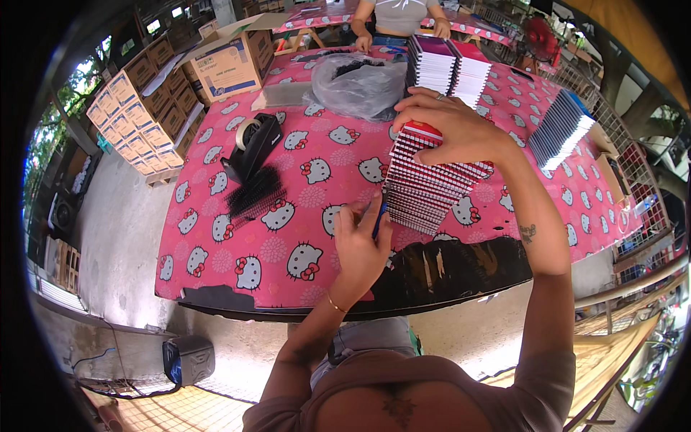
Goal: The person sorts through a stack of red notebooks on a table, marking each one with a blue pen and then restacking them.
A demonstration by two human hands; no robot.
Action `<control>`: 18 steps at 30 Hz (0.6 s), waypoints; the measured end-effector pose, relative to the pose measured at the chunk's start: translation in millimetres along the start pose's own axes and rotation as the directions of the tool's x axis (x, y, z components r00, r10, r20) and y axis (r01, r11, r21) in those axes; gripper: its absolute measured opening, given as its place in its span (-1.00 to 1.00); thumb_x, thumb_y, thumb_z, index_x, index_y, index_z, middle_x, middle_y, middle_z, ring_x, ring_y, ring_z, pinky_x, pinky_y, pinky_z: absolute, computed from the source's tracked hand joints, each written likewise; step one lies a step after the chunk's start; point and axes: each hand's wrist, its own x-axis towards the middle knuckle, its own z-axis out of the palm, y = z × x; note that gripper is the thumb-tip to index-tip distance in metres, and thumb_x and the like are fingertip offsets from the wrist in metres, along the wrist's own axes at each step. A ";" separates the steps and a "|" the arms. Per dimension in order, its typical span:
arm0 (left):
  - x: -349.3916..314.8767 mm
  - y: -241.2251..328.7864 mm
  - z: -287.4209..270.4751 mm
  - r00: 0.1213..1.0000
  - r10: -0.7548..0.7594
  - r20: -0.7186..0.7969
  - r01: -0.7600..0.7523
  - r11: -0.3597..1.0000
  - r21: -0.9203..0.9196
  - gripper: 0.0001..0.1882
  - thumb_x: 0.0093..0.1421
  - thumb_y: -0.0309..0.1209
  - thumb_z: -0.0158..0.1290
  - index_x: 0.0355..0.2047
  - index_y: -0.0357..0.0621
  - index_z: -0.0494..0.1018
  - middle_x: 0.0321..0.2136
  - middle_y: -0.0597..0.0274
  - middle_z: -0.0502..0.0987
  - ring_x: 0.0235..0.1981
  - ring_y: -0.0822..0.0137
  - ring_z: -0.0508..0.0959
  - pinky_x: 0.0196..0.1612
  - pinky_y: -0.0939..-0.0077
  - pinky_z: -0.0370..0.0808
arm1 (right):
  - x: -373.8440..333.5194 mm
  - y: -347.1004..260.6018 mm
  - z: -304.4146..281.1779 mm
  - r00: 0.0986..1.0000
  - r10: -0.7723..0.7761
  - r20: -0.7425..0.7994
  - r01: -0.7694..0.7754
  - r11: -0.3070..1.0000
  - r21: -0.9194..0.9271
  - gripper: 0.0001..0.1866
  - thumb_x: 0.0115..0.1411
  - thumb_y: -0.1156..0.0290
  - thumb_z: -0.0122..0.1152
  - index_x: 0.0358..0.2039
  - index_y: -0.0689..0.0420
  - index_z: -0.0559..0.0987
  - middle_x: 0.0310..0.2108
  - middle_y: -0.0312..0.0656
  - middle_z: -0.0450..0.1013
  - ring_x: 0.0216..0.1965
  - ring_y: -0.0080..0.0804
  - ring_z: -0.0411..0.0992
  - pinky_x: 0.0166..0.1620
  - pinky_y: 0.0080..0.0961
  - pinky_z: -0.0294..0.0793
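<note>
A stack of spiral notebooks (432, 189) with red covers and dark wire bindings stands on the pink table before me. Over its far end curls my right hand (461, 128), thumb on the near side and fingers across the top, gripping it. Close to the stack's left edge, my left hand (362, 234) is closed around a slim blue-and-black tool (380, 216), whose tip points at the bindings. The fingers cover much of the tool, so its exact kind does not show.
Left on the table are a black tape dispenser (252, 147) and loose black binding coils (255, 194). Farther off lie a clear plastic bag (360, 86) and upright notebooks (432, 65); more notebooks (561, 129) stand right. Another person (399, 18) works opposite. Cartons (147, 108) are stacked left.
</note>
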 end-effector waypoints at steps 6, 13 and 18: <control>-3.8 17.1 10.2 0.966 -0.258 -0.001 0.245 0.920 -0.307 -0.68 0.30 -0.34 -0.09 -0.14 -0.41 0.42 -0.40 0.11 0.53 -0.43 0.23 0.59 -0.25 0.44 0.56 | -1.5 5.5 2.4 1.000 -0.002 -0.005 0.002 1.000 0.008 -0.46 -0.16 0.29 0.35 -0.08 -0.10 0.46 0.16 -0.20 0.26 0.29 -0.05 0.04 0.20 -0.08 0.09; -1.7 18.1 5.2 0.928 0.370 0.037 -0.307 0.707 0.637 -0.63 0.30 -0.29 -0.08 -0.06 -0.39 0.38 -0.37 0.04 0.55 -0.42 0.20 0.60 -0.27 0.32 0.60 | -0.5 1.3 2.3 1.000 0.014 -0.006 -0.014 1.000 -0.010 -0.47 -0.16 0.29 0.34 -0.08 -0.10 0.47 0.16 -0.21 0.26 0.29 -0.06 0.04 0.19 -0.08 0.09; -2.9 17.2 5.6 0.998 -0.039 -0.056 0.044 0.995 0.092 -0.64 0.29 -0.29 -0.08 -0.09 -0.38 0.38 -0.36 0.02 0.56 -0.45 0.19 0.61 -0.33 0.28 0.62 | -1.7 4.1 3.6 0.999 -0.009 -0.034 0.008 1.000 -0.016 -0.49 -0.15 0.24 0.30 -0.10 -0.09 0.47 0.07 -0.24 0.29 0.26 -0.17 0.08 0.17 -0.09 0.11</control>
